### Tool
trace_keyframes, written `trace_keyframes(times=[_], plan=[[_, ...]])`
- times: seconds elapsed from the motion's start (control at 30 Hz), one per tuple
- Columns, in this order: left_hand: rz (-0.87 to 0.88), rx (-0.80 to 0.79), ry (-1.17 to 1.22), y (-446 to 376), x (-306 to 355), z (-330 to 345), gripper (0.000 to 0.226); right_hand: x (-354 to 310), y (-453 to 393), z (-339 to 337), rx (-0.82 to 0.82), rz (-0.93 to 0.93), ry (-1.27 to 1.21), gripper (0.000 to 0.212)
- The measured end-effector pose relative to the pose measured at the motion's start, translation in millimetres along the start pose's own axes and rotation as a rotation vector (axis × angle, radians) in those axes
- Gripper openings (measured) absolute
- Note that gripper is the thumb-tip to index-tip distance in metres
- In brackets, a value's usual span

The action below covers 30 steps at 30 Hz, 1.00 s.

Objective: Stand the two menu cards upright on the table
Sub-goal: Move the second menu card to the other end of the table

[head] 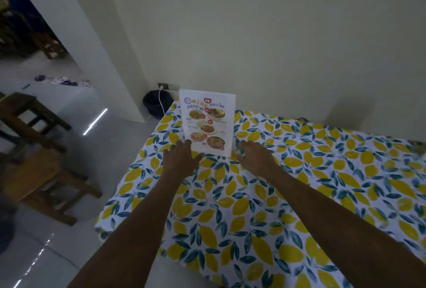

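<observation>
Reaching: two bare forearms stretched from the near edge across the table toward the card
Table: draped in a white cloth printed with yellow lemons and blue-green leaves (288,195), set against a pale wall
Left hand (182,157): flat, palm down, fingers spread and loose, fingertips at the card's lower left corner; contact with the card impossible to tell
Right hand (255,156): palm down, fingers loose and unclenched, just right of the card's base, gripping nothing
Menu card: white printed card with food photos and an orange "MENU" heading (207,121), standing upright near the table's far left corner, between the two hands
Second card: none seen
Left of card: brown wooden stools (34,149) on a glossy pale floor
Behind card: dark round bin (155,103) by the wall, white cable hanging from a socket
</observation>
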State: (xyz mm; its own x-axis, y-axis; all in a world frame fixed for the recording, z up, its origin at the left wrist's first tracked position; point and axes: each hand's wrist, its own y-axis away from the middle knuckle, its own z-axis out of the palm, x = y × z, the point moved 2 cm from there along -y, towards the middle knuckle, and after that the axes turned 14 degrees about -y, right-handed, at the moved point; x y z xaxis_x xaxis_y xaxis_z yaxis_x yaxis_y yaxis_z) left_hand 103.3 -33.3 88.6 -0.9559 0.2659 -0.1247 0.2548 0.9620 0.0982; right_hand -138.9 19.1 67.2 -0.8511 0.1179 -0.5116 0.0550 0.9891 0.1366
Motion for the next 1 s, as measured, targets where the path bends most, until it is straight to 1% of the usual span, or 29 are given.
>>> trace_keyframes(times=[0.07,0.13,0.3,0.4,0.47,0.5,0.6,0.67,0.7,0.8,0.93,1.0], plan=[[0.002,-0.041,0.006,-30,-8,10,0.075,4,-27,10,-0.001,0.061,-0.049,0.05],[-0.012,-0.074,0.035,-58,-15,19,0.078,8,-50,20,-0.002,0.113,-0.105,0.05],[-0.049,-0.11,0.091,-112,-27,32,0.075,16,-91,40,0.045,0.212,-0.368,0.046],[-0.132,-0.144,0.232,-135,-35,37,0.079,16,-102,46,0.111,0.236,-0.469,0.036],[-0.138,-0.15,0.382,-150,-40,42,0.08,14,-108,51,0.153,0.233,-0.474,0.028],[-0.123,-0.143,0.439,-157,-41,43,0.077,13,-109,52,0.177,0.227,-0.477,0.025],[-0.094,-0.071,0.517,-173,-45,41,0.048,12,-113,55,0.217,0.204,-0.504,0.015],[-0.068,-0.039,0.576,-181,-48,36,0.039,10,-119,52,0.244,0.184,-0.505,0.02],[-0.05,-0.038,0.6,-187,-50,34,0.038,8,-123,50,0.258,0.181,-0.504,0.022],[0.0,-0.014,0.586,-211,-62,23,0.04,0,-145,44,0.298,0.172,-0.499,0.015],[0.074,0.031,0.584,-259,-86,12,0.045,-17,-190,38,0.328,0.174,-0.48,0.02],[0.125,0.065,0.573,-287,-98,9,0.044,-28,-215,36,0.352,0.187,-0.452,0.021]])
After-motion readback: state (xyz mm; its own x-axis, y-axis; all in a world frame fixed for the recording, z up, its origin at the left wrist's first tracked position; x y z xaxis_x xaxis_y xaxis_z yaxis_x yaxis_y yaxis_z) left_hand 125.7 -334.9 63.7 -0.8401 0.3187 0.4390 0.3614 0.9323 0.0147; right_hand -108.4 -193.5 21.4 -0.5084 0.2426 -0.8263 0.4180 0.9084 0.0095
